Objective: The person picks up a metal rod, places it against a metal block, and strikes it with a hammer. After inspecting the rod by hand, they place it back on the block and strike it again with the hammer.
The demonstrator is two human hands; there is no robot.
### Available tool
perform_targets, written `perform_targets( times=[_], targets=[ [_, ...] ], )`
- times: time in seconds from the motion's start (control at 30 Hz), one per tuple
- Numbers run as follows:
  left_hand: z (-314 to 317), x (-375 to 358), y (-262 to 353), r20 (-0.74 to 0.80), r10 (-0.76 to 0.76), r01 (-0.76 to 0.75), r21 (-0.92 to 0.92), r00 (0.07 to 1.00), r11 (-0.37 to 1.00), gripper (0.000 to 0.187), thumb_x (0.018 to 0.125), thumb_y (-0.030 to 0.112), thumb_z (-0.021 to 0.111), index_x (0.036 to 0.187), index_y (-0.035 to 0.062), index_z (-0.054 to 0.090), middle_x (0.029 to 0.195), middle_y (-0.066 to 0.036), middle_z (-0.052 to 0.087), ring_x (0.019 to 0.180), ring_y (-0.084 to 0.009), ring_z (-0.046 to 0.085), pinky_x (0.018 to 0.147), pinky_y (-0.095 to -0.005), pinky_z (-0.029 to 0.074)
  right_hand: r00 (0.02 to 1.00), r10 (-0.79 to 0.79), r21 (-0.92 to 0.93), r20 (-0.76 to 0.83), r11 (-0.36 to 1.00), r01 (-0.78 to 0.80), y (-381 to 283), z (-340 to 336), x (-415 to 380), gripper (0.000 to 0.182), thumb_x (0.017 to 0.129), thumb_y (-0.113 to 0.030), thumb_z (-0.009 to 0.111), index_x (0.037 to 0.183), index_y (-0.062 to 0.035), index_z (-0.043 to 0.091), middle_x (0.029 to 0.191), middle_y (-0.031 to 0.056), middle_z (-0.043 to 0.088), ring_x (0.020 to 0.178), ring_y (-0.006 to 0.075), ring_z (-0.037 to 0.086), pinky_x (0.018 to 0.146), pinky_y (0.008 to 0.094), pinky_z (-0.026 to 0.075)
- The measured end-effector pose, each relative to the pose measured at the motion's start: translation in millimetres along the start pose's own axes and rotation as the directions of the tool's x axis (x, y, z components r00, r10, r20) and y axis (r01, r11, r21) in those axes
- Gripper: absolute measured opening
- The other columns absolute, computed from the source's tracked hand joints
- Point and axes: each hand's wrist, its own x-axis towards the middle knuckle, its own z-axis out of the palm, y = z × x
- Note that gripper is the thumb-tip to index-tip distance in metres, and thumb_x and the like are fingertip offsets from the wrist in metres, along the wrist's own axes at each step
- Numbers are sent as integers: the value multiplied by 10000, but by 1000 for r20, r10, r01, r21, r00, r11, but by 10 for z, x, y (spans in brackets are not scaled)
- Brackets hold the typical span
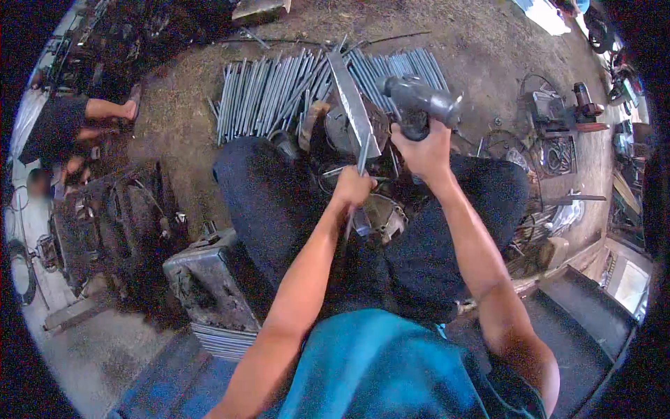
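Observation:
My left hand is closed around a thin grey metal rod, which slants up against the near end of a long flat metal bar. The bar lies over a round, worn block between my knees. My right hand grips a hammer with a thick grey cylindrical head, raised to the right of the bar. Its short dark lower part is partly hidden by my fingers. Beyond the block, many similar metal rods lie side by side on the ground, with another group to their right.
Another person's bare leg shows at the left, near dark machinery. A worn metal box stands beside my left thigh. Tools and a small machine sit at the right, along a wooden board.

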Motion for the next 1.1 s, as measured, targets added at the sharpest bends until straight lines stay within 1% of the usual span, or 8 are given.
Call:
perform_targets(
  times=[0.03,0.2,0.4,0.53,0.57,0.6,0.67,1.1],
  targets=[
    [44,101,-107,23,167,-168,114,986,979,200,727,125,598,782,-59,655,727,-239,651,689,-324,665,637,-438,484,999,2,10,-39,1000,-2,48,75,-45,399,670,-193,741,1001,7,645,797,228,661,770,388,667,717,472,519],
    [75,-71,18,-123,-14,2,-95,992,996,259,711,120,550,780,-117,628,718,-281,633,703,-383,662,693,-468,486,892,297,-437,342,890,-128,481,261,-260,452,692,-224,699,1077,-2,620,803,273,648,788,451,634,747,501,517],
    [54,34,3,-52,-2,6,89,999,996,257,692,171,627,758,-76,652,753,-303,633,748,-416,662,693,-447,517,998,32,-135,62,991,-24,4,-40,68,366,664,-160,738,928,67,622,777,240,654,716,344,671,670,393,516],
    [77,-77,90,-133,76,-47,214,988,976,263,683,187,660,742,-69,649,747,-289,636,753,-410,664,703,-451,522,995,7,111,-95,994,3,80,39,-48,282,710,-129,740,915,33,634,753,98,673,655,234,630,655,344,508],
    [76,-107,120,-159,82,-43,234,984,971,258,679,179,669,743,-70,651,759,-292,636,770,-414,663,713,-461,519,965,-214,7,-155,976,217,157,93,-112,277,734,-113,733,956,18,632,777,66,676,686,207,628,673,343,509],
    [65,-141,158,-188,89,-39,253,978,967,253,676,171,677,743,-72,654,770,-296,635,788,-418,661,722,-471,517,989,-143,103,-37,984,146,230,140,-194,363,718,-117,706,1036,33,617,818,167,683,759,276,667,723,383,521],
    [71,-260,213,-228,160,-105,233,961,967,253,705,160,699,806,-67,649,806,-277,648,773,-446,637,719,-497,508,840,368,-459,399,873,-164,364,148,-261,387,706,-147,671,1060,-2,614,846,243,670,816,402,662,771,495,520],
    [130,-267,144,-275,47,2,177,960,984,392,942,324,506,1001,-56,583,919,-339,623,895,-502,606,782,-544,484,915,195,-265,354,959,-102,467,238,-248,436,692,-194,680,1030,68,593,813,278,643,814,432,642,740,496,524]
  ],
)
